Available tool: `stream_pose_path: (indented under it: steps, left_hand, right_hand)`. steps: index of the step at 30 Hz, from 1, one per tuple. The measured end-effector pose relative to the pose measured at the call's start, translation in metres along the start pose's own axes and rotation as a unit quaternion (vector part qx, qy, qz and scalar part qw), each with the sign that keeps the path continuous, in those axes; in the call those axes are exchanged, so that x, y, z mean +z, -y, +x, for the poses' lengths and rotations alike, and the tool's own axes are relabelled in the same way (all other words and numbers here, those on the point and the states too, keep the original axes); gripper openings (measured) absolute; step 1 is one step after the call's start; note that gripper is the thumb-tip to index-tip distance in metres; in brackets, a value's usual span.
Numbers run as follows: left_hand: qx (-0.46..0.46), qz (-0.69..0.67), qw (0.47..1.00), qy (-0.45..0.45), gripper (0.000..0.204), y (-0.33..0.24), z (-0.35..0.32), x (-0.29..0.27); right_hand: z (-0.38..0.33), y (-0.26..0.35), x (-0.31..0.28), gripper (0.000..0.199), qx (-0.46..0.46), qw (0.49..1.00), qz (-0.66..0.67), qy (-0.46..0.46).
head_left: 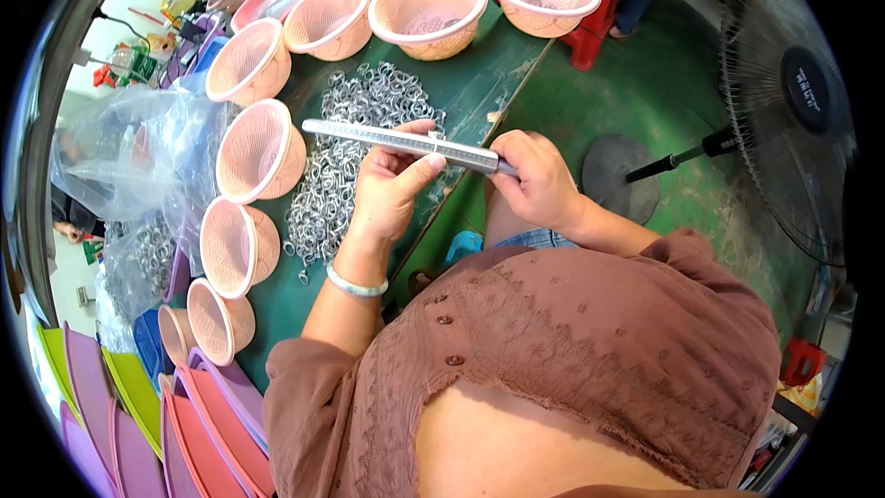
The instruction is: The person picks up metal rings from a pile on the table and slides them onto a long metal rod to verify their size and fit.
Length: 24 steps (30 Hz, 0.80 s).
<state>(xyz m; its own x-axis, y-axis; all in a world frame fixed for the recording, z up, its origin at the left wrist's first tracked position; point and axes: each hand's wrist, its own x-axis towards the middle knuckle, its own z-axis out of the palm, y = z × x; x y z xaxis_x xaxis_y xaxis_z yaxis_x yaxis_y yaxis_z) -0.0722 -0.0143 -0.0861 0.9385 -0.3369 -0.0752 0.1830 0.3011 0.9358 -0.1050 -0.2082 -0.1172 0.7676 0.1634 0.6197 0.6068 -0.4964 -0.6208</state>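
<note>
A silver ring mandrel (pixel 369 135) with graduated markings lies across my hands, its narrow end pointing left over the table. My right hand (pixel 546 183) is wrapped round its thick handle end. A small metal ring (pixel 435 139) sits around the mandrel. My left hand (pixel 387 195) pinches at this ring, thumb on the near side and fingers on the far side of the mandrel, partly hidden by it. Beyond and below the mandrel, a big pile of loose silver rings (pixel 318 198) spreads over the green table (pixel 502 83).
Several pink plastic baskets (pixel 427 37) stand in a curve along the table's far and left sides. Clear plastic bags (pixel 138 143) lie at the left. Colourful stacked bins (pixel 217 424) are at the lower left. A floor fan (pixel 784 101) and a red stool (pixel 590 32) stand at the right.
</note>
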Motion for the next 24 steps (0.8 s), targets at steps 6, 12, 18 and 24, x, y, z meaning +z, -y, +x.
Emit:
stream_pose_path:
  steps: [6, 12, 18, 24]
  left_hand:
    - [0.006, 0.009, 1.000, 0.001, 0.031, -0.002, 0.004, 0.007]
    - [0.114, -0.077, 0.989, -0.056, 0.022, -0.022, 0.047, 0.008]
    - [0.157, 0.084, 0.984, 0.004, 0.030, -0.062, 0.117, 0.049]
    - [0.182, 0.373, 0.909, 0.016, 0.045, -0.056, 0.186, 0.087]
  right_hand:
    - [-0.002, 0.004, -0.010, 0.021, 0.036, 0.999, 0.035, 0.017]
    - [-0.018, -0.009, -0.027, 0.022, 0.061, 0.997, -0.012, -0.048]
    - [-0.056, -0.028, -0.037, 0.014, 0.141, 0.983, 0.082, -0.087]
    - [-0.073, -0.033, -0.034, 0.010, 0.207, 0.975, 0.073, -0.047]
